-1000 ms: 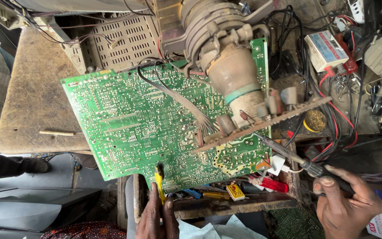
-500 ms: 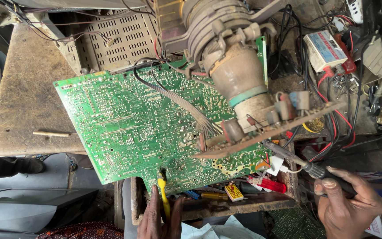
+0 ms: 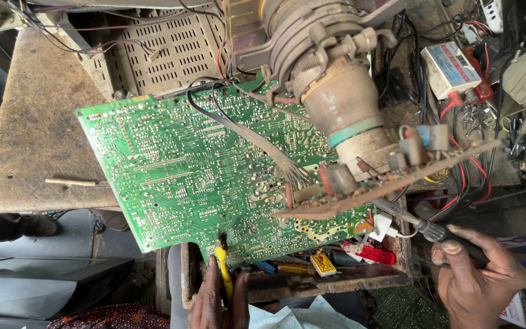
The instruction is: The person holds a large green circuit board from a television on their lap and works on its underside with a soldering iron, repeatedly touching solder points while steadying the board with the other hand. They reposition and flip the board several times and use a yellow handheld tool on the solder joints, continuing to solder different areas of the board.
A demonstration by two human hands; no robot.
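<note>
A large green circuit board [image 3: 202, 176] stands solder side up in the middle, tilted, with a grey ribbon cable [image 3: 257, 140] running across it. My left hand [image 3: 217, 301] grips the board's bottom edge, next to a yellow part [image 3: 221, 268]. My right hand [image 3: 479, 280] holds a soldering iron [image 3: 421, 225], whose tip points up-left at the board's lower right corner, under a small brown board [image 3: 391, 176] with several components. A picture tube neck [image 3: 342, 103] rises behind that small board.
A worn wooden bench [image 3: 38, 134] with a small stick [image 3: 71, 181] lies on the left. A slotted plastic housing [image 3: 165, 49] sits at the top. Tangled wires, a white and blue box [image 3: 455, 67] and small tools crowd the right and bottom.
The green board has shifted left and down a little in view and sits closer. My right hand with the iron stays near the lower right corner.
</note>
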